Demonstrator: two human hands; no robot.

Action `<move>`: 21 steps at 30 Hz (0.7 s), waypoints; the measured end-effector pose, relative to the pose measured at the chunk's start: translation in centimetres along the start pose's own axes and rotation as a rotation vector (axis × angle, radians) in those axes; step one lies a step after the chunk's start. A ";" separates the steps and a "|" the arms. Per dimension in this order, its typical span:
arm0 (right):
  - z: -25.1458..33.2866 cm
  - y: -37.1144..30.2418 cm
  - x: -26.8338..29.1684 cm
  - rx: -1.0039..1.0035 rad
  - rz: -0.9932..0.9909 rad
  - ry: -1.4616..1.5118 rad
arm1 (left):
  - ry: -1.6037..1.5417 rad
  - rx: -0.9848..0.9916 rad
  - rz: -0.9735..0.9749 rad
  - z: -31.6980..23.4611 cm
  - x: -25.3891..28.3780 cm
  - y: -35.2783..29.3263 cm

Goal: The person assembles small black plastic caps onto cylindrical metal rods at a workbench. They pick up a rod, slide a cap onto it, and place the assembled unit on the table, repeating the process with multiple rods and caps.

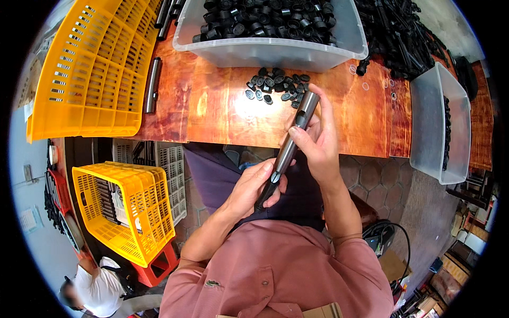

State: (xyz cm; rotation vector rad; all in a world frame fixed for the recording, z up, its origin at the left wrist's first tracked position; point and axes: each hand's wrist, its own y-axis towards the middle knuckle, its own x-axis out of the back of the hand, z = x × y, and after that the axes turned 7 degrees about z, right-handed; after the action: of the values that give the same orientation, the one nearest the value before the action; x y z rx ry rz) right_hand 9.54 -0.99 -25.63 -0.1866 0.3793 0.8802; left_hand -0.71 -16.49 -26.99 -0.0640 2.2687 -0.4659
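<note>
In front of my body, a shiny dark metal tube (pixel 287 153) slants between my two hands, its far end over the table edge. My left hand (pixel 250 186) is closed round the lower end, where a black tapered piece (pixel 267 193) joins the tube. Higher up, my right hand (pixel 319 142) grips the tube, with the thumb laid just below an oval cut-out in its side and the index finger stretched along to the top end. Beyond that end, several small black oval caps (pixel 270 82) lie loose on the wooden table (pixel 222 119).
A translucent bin (pixel 265 53) of black caps stands at the back. Left are a yellow crate (pixel 85 126) and a loose tube (pixel 152 86); right, black parts (pixel 395 34) and another bin (pixel 429 122). Below left, a yellow crate (pixel 119 243) rests on a red stool (pixel 161 267), near a person (pixel 103 291).
</note>
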 end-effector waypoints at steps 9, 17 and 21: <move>-0.7 0.3 -0.8 -0.025 0.061 -0.013 | -0.135 -0.046 -0.016 0.1 -0.3 -0.4; -3.2 -5.3 -3.9 -0.173 0.210 -0.302 | -0.180 -0.599 -0.297 -1.2 0.9 -0.2; -3.5 -5.7 -5.1 -0.299 0.209 -0.535 | -0.021 -0.623 -0.268 -1.4 3.0 -0.6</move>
State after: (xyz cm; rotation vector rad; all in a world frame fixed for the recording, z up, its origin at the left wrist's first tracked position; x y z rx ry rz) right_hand 10.25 -9.29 -26.81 -0.1797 -0.2383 1.1504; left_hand -3.83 -17.19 -28.09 -0.6873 2.3126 0.1248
